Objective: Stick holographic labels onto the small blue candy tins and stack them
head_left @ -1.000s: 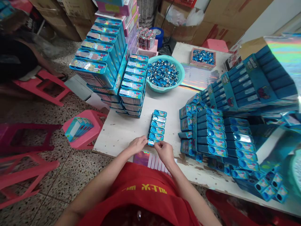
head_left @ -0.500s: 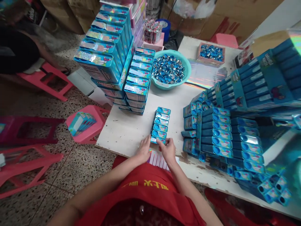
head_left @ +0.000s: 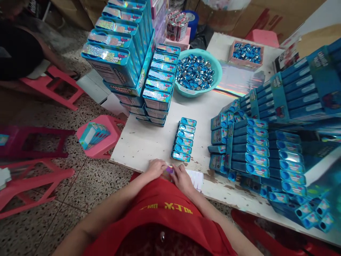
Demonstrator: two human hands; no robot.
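My left hand [head_left: 156, 168] is at the table's front edge, its fingers closed at the left side of a shiny purple sheet [head_left: 169, 170]. From the right, my right hand [head_left: 182, 177] touches the same sheet with bent fingers; what its fingertips pinch is too small to make out. Just beyond both hands, a row of several blue tins [head_left: 183, 140] stands on the table, untouched. A pale strip sheet [head_left: 195, 179] lies beside my right hand, partly covered by it.
Tall stacks of blue tins [head_left: 157, 94] rise at the left, more blue tins [head_left: 250, 149] at the right. Behind are a turquoise basin [head_left: 217, 74] of small caps and a pink box [head_left: 246, 64]. A person [head_left: 21, 53] sits at the far left near pink stools [head_left: 106, 142].
Both hands have left the nearest tin of the row and drawn back to the sheet at the table edge. The view has shifted slightly.
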